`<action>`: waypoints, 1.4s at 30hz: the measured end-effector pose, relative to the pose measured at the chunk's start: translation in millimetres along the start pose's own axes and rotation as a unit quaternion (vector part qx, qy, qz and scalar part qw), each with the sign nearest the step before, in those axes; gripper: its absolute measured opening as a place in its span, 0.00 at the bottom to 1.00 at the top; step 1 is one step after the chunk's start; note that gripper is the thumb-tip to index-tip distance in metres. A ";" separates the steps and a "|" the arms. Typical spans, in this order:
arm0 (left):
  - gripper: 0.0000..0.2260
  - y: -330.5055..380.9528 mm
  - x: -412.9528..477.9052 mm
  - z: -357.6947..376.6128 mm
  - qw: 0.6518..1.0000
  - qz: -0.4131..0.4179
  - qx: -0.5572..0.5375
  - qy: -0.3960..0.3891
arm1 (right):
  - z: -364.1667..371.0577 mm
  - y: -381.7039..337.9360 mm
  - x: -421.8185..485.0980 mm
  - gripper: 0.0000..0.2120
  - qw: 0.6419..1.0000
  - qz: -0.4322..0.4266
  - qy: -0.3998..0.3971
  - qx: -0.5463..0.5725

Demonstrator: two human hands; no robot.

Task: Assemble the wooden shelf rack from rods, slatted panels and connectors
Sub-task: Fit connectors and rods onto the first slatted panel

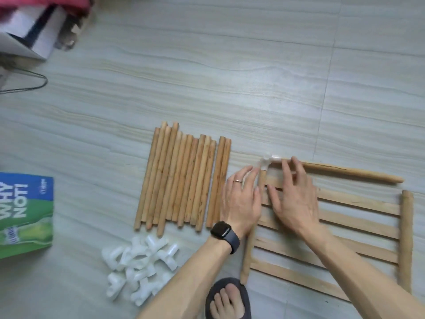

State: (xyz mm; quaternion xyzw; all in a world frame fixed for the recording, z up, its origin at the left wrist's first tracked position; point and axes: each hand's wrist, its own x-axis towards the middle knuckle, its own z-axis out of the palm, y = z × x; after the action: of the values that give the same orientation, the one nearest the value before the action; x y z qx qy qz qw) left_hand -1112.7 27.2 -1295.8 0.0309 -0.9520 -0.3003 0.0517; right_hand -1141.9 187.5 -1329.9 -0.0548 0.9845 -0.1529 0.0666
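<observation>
Wooden parts are laid out on a pale tiled floor (207, 77), and only a small share of the rack is seen to be joined. A slatted panel (345, 226) is spread flat at about 4 o'clock in the view. At the panel's 10 o'clock corner one white connector (271, 160) is fitted. The left edge rod (249, 245) is entered into it from 6 o'clock. A long rod (345, 173) is led out of it toward 3 o'clock, with its far end left free and uncapped. The right edge rod (406, 238) is seen with no connector on its upper end.

The left hand (241, 201) is held open with straight fingers, and its fingertips are laid against the connector's 9 o'clock side. The right hand (294, 196) is likewise open and spread. Its fingertips are rested on the long rod just beside the connector, and its thumb is laid on a slat. Nothing is gripped by either hand, and the joint is judged to be pressed home or checked.

Most of the work is judged to be left. A row of loose rods (181, 180) is lined up near the centre, just at 9 o'clock of the left hand. A heap of spare connectors (138, 265) is piled at 7 o'clock. Only one panel can be seen, so the other corners, the uprights and any further shelves are taken as outstanding.
</observation>
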 end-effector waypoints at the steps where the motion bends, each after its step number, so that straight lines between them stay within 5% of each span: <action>1: 0.20 -13.1 -12.4 -19.3 0.999 0.014 -0.001 0.029 | 7.8 -0.8 -17.2 0.31 1.000 -0.009 -0.011 -0.018; 3: 0.19 -46.4 -40.0 -58.4 0.995 -0.015 0.022 0.093 | 19.0 -1.4 -40.4 0.34 0.998 -0.012 -0.035 -0.049; 5: 0.19 -82.1 -66.9 -94.8 0.978 -0.134 0.063 0.148 | 19.9 -2.4 -41.8 0.35 0.997 -0.004 -0.050 -0.052; 7: 0.21 -113.3 -90.3 -124.7 0.936 -0.301 0.104 0.152 | 16.2 -5.0 -37.1 0.36 0.994 0.000 -0.088 -0.063; 9: 0.21 -136.1 -114.4 -147.8 0.905 -0.382 0.143 0.120 | 13.1 -8.0 -35.5 0.37 0.988 0.011 -0.139 -0.069; 13: 0.20 -149.8 -144.5 -171.3 0.934 -0.293 0.202 -0.031 | 1.8 -18.0 -29.9 0.36 0.973 0.039 -0.219 -0.065; 17: 0.14 -144.4 -144.1 -168.1 0.918 -0.215 0.250 -0.221 | -29.7 -31.6 -14.8 0.36 0.941 0.060 -0.325 -0.077; 24: 0.23 -130.8 -134.9 -166.4 0.878 -0.257 0.226 -0.333 | -124.4 -29.7 -11.6 0.26 0.911 -0.052 -0.375 -0.162; 28: 0.18 -106.8 -116.6 -175.6 0.908 -0.273 0.145 -0.284 | -174.6 -25.4 -40.1 0.25 0.909 -0.087 -0.375 -0.159; 31: 0.17 -52.0 -74.2 -174.5 0.913 -0.305 -0.124 -0.241 | -195.1 -17.3 -65.8 0.23 0.927 -0.059 -0.371 -0.008; 33: 0.16 3.8 -45.9 -163.7 0.826 -0.343 -0.371 -0.250 | -199.7 -11.2 -82.4 0.22 0.908 0.025 -0.360 0.214; 35: 0.15 58.6 -24.3 -140.2 0.756 -0.346 -0.490 -0.261 | -196.1 -7.6 -98.2 0.24 0.857 0.089 -0.313 0.399; 37: 0.14 105.4 -10.2 -105.6 0.735 -0.333 -0.526 -0.267 | -179.9 2.2 -108.6 0.23 0.822 0.121 -0.230 0.507; 42: 0.12 166.6 7.7 -26.4 0.785 -0.272 -0.462 -0.309 | -149.8 54.1 -119.8 0.14 0.803 0.194 -0.038 0.563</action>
State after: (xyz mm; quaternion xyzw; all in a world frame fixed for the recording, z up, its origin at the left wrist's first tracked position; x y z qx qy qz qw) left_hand -1121.9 147.8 -1177.9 0.1668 -0.6163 -0.6994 -0.3212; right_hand -1050.8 298.2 -1191.4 0.1784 0.7122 -0.6618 0.1515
